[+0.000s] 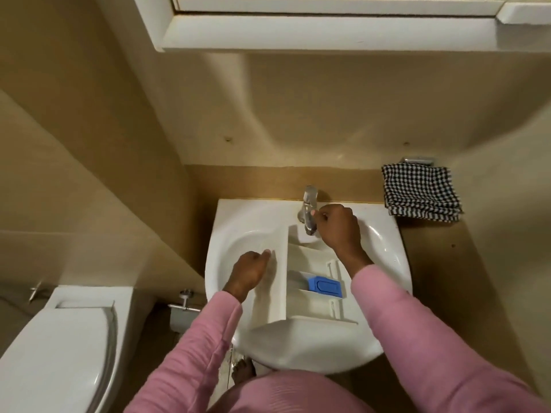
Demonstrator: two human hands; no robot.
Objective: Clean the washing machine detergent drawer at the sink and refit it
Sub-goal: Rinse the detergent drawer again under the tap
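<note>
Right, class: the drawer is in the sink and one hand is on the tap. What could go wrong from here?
1. The tap, gripped by the right hand, points straight into the drawer; a hard flow may splash over the sink rim onto the pink sleeves.
2. Only the left hand holds the drawer, so it may slip or tip.
3. The blue insert could wash loose.

One drawer (313, 260), one sink (386, 248), one tap (308, 204), one towel (420, 192).

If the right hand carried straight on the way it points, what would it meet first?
The tap: the right hand points straight at it, and its curled fingers seem to touch it.
</note>
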